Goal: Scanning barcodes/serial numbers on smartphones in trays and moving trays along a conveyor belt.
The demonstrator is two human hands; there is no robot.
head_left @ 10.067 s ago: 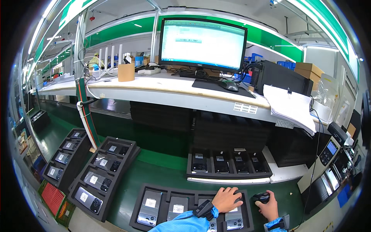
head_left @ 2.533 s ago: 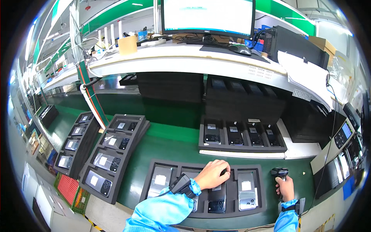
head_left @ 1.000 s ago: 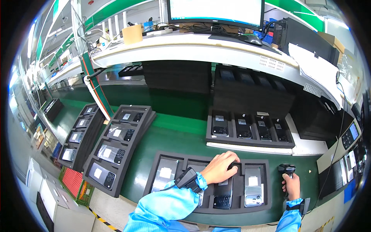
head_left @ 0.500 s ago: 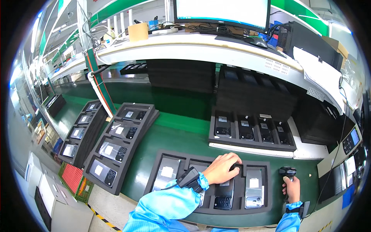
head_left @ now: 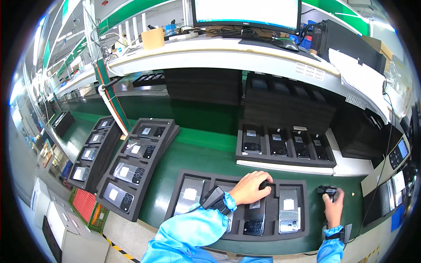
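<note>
A black foam tray [head_left: 302, 239] lies before me, with phones in its slots and clear film and white labels on some. My left hand [head_left: 251, 188] reaches over it, fingers and thumb curled at the upper end of a dark phone [head_left: 254, 219]. Something dark shows between thumb and fingers; I cannot make out what they grip. To its right sits a silvery phone [head_left: 288, 212] with a white label. Beside the tray, my right hand [head_left: 334, 208] holds a black barcode scanner [head_left: 326, 190], thumb on one side; the other fingers are smeared by motion.
Stacked foam trays of phones [head_left: 136, 171] stand at left. Another phone tray [head_left: 285, 160] lies at the back right under a shelf [head_left: 210, 57] bearing a monitor [head_left: 245, 13]. A grey device [head_left: 386, 171] with a small screen stands far right, a hanging cable [head_left: 386, 153] near it.
My right hand has shifted up on the scanner, and its fingers have loosened and lifted to the right. The left hand has hardly moved. The view has shifted slightly.
</note>
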